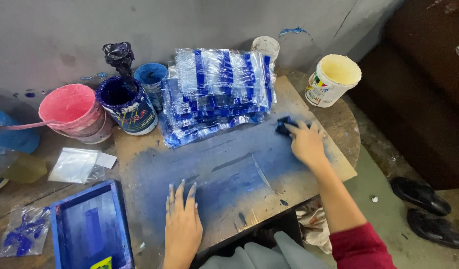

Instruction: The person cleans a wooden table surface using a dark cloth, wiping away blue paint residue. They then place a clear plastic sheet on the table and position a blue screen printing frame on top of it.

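We see the right hand (306,143) pressed with bent fingers on a small dark blue ink-soaked rag (285,124), at the far right of the blue-stained flat wooden board (229,174), just beside the stack of clear plastic bags printed with blue stripes (217,92). The left hand (182,225) lies open and flat, empty, on the board's near edge, well apart from the rag. A blue-framed printing screen (90,229) sits at near left.

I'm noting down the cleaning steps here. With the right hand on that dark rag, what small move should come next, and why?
Probably drag the rag under the right hand leftward along the board, toward the flat left hand. The rag sits near the board's right end, while the blue ink smear spreads thickest across the middle and left, so that area looks unwiped.
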